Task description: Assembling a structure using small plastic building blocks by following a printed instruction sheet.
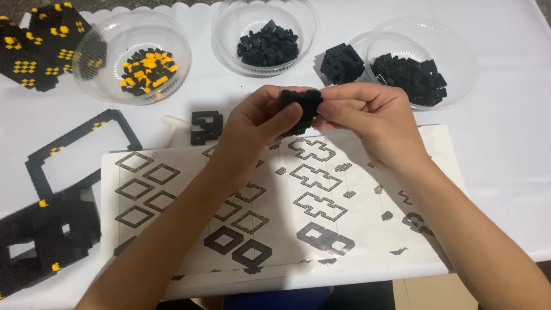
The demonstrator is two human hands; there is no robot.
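both hands up over the instruction sheet (344, 229), and the left hand (252, 129) and right hand (373, 117) are pinched from either side onto 1 small black brick assembly (301, 106), fingers closed around it, holding it clear of the tabletop (505, 143). the assembly sits right between the fingertips, just above the sheet's top edge. behind the hands, 3 clear bowls in a row: the left bowl (97, 63) holds yellow and black bricks, the middle bowl (229, 28) black bricks, the right bowl (459, 51) black bricks too. a built black cube (341, 63) stands just beside the right bowl. a little black piece (205, 126) lies near the left wrist, and a black frame (74, 146) with yellow dots rests at the far left.
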